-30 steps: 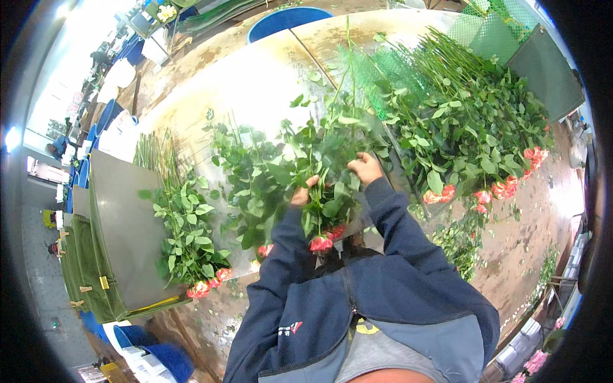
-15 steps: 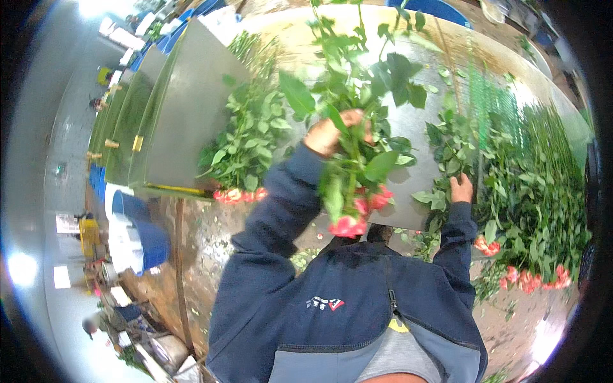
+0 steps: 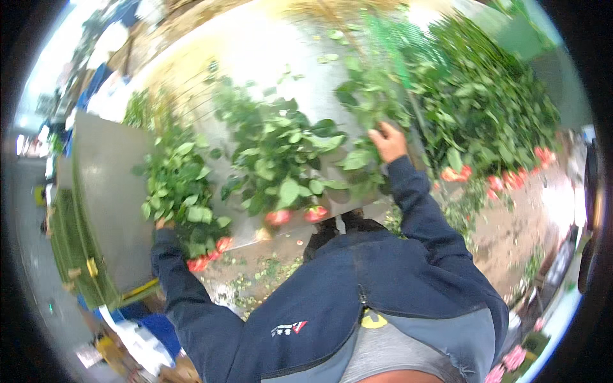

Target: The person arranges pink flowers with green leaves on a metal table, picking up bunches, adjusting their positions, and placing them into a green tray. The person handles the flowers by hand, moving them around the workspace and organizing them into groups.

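Observation:
My left hand (image 3: 164,225) is at the lower part of a leafy bunch of rose stems (image 3: 179,185) with red-pink heads, on the left of the metal table (image 3: 300,60); leaves hide most of its fingers. My right hand (image 3: 390,141) has its fingers bent round a leafy stem (image 3: 361,92) right of centre. Between my hands lies another leafy bunch (image 3: 268,153), its pink heads (image 3: 278,217) at the near edge. A green mesh sheet (image 3: 393,51) lies right of that, beside a large pile of long-stemmed roses (image 3: 485,121). The picture is blurred.
An upright grey panel with green covering (image 3: 105,198) borders the left side. Blue and white containers (image 3: 140,338) stand below it. Leaf litter (image 3: 268,274) covers the floor before the table. A dark green panel (image 3: 543,83) is at the far right.
My left hand has gone from holding roses raised at the centre down to the left bunch; that raised bunch is lowered. My right hand stays among right-centre stems. The view has swung.

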Demonstrator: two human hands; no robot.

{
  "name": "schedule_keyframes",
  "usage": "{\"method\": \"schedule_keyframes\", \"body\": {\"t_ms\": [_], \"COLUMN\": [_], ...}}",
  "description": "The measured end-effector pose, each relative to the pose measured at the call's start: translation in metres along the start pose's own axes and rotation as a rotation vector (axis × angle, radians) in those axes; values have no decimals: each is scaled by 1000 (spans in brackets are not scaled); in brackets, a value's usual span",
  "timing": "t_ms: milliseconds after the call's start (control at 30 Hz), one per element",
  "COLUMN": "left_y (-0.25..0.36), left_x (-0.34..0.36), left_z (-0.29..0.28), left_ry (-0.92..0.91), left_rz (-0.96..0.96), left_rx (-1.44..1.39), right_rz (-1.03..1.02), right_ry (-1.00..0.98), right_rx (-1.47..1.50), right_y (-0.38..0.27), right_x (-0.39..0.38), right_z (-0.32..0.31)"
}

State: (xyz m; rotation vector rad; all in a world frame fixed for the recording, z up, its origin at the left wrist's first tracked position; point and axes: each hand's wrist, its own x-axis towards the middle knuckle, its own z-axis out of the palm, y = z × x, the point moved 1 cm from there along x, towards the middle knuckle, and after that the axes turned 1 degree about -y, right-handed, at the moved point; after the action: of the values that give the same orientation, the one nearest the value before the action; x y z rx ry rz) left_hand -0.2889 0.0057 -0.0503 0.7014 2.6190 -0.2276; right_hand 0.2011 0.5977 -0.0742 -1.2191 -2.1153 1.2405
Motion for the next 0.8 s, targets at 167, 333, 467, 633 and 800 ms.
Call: {"method": "schedule_keyframes", "body": {"t_ms": [167,333,467,633,800], "left_y": [-44,145,312,515,612], "left_x": [-13,-120,-144,-101,-75], "left_z": [7,-119,-139,-36,12], "left_ry": [174,499,569,-77,-298], "left_rz": [-27,-299,201,584,560], "left_rx": [-190,-158,-861,-1166,-1425], "right_rz": [-85,-50,-85,-104,-340], "right_ry": [61,-48,-188,-54,130], "right_rx": [-192,172,336,154,22], "right_y": [-8,-54,-34,-39,-65], "right_x": [-15,-41,-69,-31,-71], "right_z": [34,10,43,17,-117]}}
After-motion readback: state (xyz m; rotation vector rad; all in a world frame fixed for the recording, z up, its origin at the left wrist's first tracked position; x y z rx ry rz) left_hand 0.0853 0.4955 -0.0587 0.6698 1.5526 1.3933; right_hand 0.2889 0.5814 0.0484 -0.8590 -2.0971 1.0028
